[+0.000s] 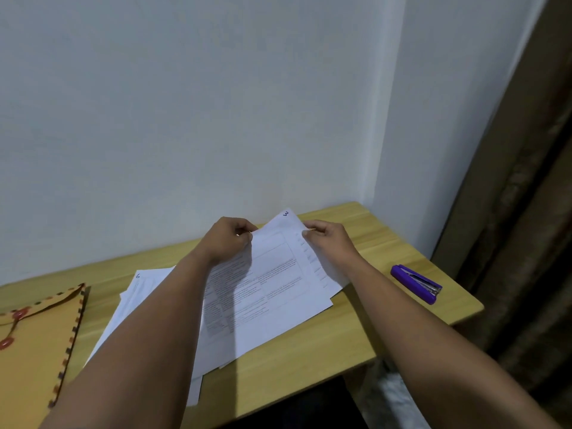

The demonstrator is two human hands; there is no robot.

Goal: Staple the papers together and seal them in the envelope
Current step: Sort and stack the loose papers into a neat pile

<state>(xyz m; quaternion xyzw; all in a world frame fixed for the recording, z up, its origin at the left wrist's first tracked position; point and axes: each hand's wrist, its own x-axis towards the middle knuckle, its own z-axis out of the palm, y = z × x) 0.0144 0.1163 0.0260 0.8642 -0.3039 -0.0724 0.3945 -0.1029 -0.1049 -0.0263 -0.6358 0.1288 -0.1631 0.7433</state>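
Note:
Several printed white papers (pixel 266 292) lie spread on the wooden table (pixel 309 360). My left hand (pixel 227 239) pinches the far left edge of the top sheets, which are lifted slightly. My right hand (pixel 328 239) pinches their far right edge, by a corner marked "3". More sheets (pixel 139 292) fan out to the left, partly hidden under my left forearm. A purple stapler (pixel 416 283) lies on the table to the right, apart from my hands. A tan envelope (pixel 37 342) with a red string-and-button clasp and a stitched border lies at the left edge.
The table stands in a corner against a white wall (pixel 216 103). A brown curtain (pixel 526 212) hangs at the right. The table's right edge runs just past the stapler, and its front edge is near me.

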